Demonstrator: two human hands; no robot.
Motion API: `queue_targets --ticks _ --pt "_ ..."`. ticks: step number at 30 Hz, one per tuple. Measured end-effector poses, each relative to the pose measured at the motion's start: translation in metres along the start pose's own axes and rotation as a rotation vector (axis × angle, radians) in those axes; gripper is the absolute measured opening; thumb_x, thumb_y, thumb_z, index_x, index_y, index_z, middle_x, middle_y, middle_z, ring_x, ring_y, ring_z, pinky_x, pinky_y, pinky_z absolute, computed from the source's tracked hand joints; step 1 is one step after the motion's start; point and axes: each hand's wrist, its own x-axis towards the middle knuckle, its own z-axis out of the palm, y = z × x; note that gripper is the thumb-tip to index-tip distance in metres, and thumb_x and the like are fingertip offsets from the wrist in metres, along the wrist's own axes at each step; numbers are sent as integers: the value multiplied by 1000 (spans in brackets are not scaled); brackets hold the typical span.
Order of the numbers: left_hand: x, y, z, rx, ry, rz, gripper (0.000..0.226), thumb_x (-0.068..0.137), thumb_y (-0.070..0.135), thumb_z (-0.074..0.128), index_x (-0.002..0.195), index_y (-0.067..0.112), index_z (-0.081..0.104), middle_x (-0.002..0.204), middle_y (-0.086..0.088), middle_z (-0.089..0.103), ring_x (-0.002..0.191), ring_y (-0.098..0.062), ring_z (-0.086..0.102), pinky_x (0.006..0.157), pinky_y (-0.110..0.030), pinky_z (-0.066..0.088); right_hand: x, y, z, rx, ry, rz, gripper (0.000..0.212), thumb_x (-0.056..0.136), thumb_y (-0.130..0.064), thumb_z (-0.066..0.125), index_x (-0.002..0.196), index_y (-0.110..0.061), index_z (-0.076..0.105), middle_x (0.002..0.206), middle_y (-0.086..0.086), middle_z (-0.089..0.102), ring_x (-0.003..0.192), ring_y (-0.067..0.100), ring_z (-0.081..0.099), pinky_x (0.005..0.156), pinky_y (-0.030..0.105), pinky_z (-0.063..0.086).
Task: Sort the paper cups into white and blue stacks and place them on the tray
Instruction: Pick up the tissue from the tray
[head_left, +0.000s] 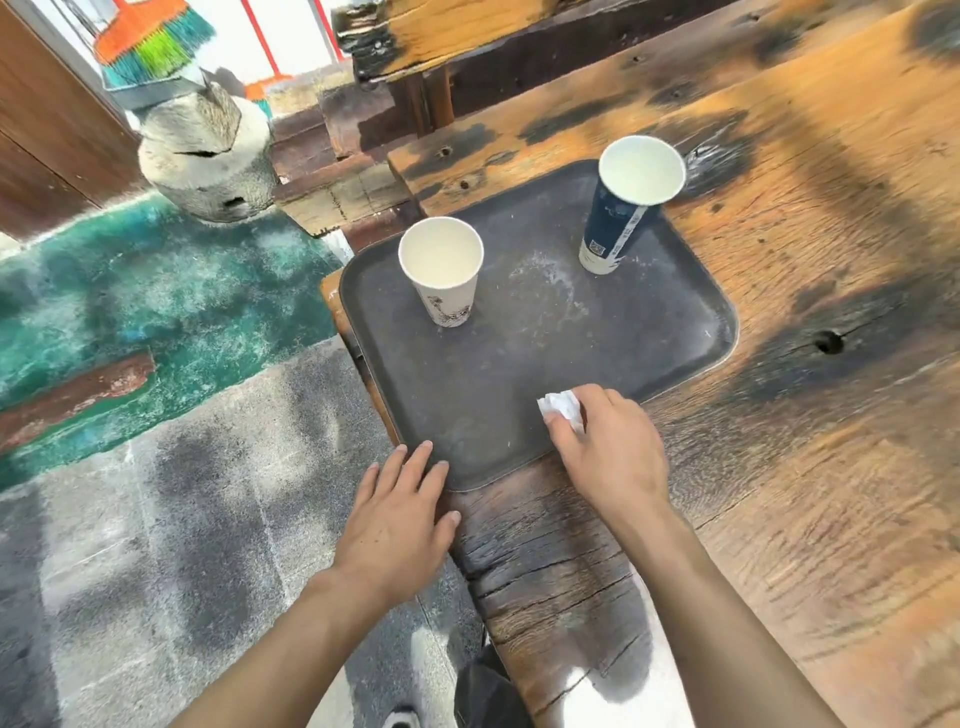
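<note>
A dark grey tray (649, 332) lies on a worn wooden table (805, 467). On its far left stands a white paper cup (444, 283), upright and open. A blue paper cup (621, 218) stands upright at the tray's far right. My right hand (605, 447) rests on the tray's near edge with its fingers closed on a crumpled white tissue (561, 408). My left hand (400, 509) lies flat with fingers spread, fingertips touching the tray's near left corner.
The table's left edge drops to a grey and green floor (156, 493). A pale stone block (208, 156) and a colourful broom (150, 41) stand at the far left. A wooden bench (467, 31) runs behind the table.
</note>
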Motion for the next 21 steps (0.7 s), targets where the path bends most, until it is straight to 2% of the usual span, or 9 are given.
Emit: queue_targets --ticks 4,7,10,14,18,21 --pt "-29 17 -4 15 13 97 61 98 51 28 153 26 16 165 3 3 150 -19 -4 121 -41 -1 -57 20 -37 60 103 168 30 90 -51 47 102 -25 57 95 -3 61 88 25 58 65 33 39" --pt "-59 33 -5 26 29 205 59 98 50 28 152 27 18 165 3 4 150 -19 -3 121 -41 -1 -115 32 -62 114 193 299 28 89 -50 52 103 -26 56 93 -2 61 83 25 59 63 32 39" --pt "-96 51 -6 42 90 323 60 99 50 29 152 26 18 164 4 7 150 -19 -1 121 -40 -1 -188 37 -86 148 315 390 23 87 -48 56 92 -26 55 82 -1 58 76 27 60 58 33 39" --pt "-150 75 -6 76 131 498 60 99 49 27 153 26 15 165 5 3 150 -17 -3 120 -38 -2 -307 44 -114 116 455 579 29 87 -51 57 85 -23 54 78 2 60 76 31 62 56 35 39" --pt "-195 101 -4 104 137 618 60 98 46 29 153 25 17 165 3 4 150 -17 -2 121 -39 -2 -415 58 -140 103 611 774 28 86 -51 57 96 -24 60 87 2 69 81 26 65 60 30 36" --pt "-219 130 -2 98 119 680 61 99 49 29 154 27 13 165 3 0 150 -16 -6 119 -37 -7 -477 74 -158 82 699 881 27 87 -55 55 96 -29 55 85 -3 66 75 23 58 63 29 34"
